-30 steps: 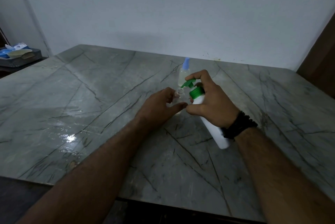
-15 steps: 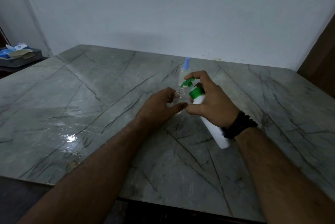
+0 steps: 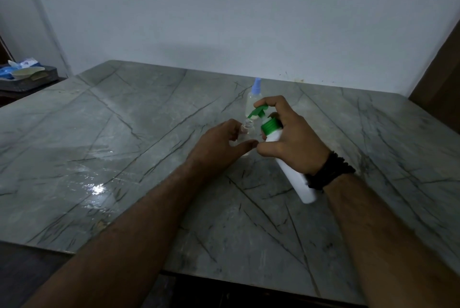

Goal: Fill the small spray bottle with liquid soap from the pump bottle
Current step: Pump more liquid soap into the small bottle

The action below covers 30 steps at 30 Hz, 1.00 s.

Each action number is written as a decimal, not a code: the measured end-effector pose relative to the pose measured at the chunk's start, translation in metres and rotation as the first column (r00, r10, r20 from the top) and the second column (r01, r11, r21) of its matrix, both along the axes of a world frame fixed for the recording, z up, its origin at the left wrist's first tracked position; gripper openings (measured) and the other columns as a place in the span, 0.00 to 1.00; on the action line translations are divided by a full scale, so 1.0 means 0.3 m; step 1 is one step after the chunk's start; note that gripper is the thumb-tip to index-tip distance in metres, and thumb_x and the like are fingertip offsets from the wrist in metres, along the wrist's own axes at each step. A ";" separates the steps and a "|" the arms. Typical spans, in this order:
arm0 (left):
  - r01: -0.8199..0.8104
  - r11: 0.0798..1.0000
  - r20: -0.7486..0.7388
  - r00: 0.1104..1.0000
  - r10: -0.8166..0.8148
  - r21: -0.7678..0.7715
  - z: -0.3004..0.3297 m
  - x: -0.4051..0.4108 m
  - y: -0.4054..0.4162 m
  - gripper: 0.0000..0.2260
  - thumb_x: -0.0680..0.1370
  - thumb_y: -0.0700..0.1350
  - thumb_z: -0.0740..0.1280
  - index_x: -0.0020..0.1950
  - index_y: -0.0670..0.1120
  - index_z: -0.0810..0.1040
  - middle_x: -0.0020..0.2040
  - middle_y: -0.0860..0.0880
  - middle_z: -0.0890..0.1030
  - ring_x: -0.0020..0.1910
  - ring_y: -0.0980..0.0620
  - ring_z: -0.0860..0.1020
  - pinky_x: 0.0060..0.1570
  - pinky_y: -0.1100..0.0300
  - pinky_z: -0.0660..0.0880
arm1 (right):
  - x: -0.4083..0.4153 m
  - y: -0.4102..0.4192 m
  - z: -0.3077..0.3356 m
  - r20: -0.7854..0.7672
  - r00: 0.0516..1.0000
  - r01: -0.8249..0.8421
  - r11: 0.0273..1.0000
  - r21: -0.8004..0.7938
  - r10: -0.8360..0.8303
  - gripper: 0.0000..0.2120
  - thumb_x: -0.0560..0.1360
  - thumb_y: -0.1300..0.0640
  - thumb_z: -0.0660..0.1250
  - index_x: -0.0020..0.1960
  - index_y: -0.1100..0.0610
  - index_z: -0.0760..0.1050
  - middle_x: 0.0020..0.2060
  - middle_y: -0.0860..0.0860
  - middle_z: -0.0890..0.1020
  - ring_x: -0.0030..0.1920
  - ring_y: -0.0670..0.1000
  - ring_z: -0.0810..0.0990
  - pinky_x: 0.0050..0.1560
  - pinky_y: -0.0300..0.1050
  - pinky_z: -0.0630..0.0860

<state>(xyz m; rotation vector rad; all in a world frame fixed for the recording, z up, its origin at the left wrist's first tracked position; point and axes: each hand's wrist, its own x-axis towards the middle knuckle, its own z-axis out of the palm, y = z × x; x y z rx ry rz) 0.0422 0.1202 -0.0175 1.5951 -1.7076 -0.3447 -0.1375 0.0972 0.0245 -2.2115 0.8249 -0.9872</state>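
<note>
One small clear plastic spray bottle (image 3: 247, 133), cap off and neck open, stands upright on the grey veined marble table (image 3: 124, 145), near the middle. Your left hand (image 3: 219, 147) holds it, thumb and fingers curled around its lower body.

Your right hand (image 3: 293, 140) is wrapped around the white plastic pump bottle with the green collar and green pump head (image 3: 286, 158), tilted so the base points back toward you and the nozzle tip sits just above the open neck. Your index finger rests on top of the pump head. My read: you're in the dispensing step, nozzle lined up, either pressing or about to.

Fill level: can't tell. The small bottle is clear, partly hidden by your fingers, and no soap line or stream is visible. So judge the fill as in progress at best. Left to do, as I see it: more pump strokes, then set the pump bottle down. No loose spray cap is visible for recapping.

Just behind both, a second clear bottle with a pale blue spray top (image 3: 253, 98) stands upright, untouched.

A black beaded band (image 3: 328, 170) is on your right wrist. Far left, off the table, a dark tray of blue and white items (image 3: 27, 76).

Labels: none readable. The pump bottle's visible side is plain white and neither clear bottle shows any writing.
</note>
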 end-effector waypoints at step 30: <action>0.003 1.000 0.006 1.000 -0.003 0.000 0.001 -0.001 0.003 0.19 0.73 0.59 0.69 0.59 0.50 0.75 0.55 0.51 0.79 0.51 0.55 0.76 0.51 0.57 0.75 | -0.004 0.001 0.007 -0.016 1.000 -0.011 1.000 0.029 0.011 0.33 0.65 0.66 0.76 0.64 0.51 0.66 0.43 0.46 0.78 0.37 0.41 0.79 0.38 0.32 0.74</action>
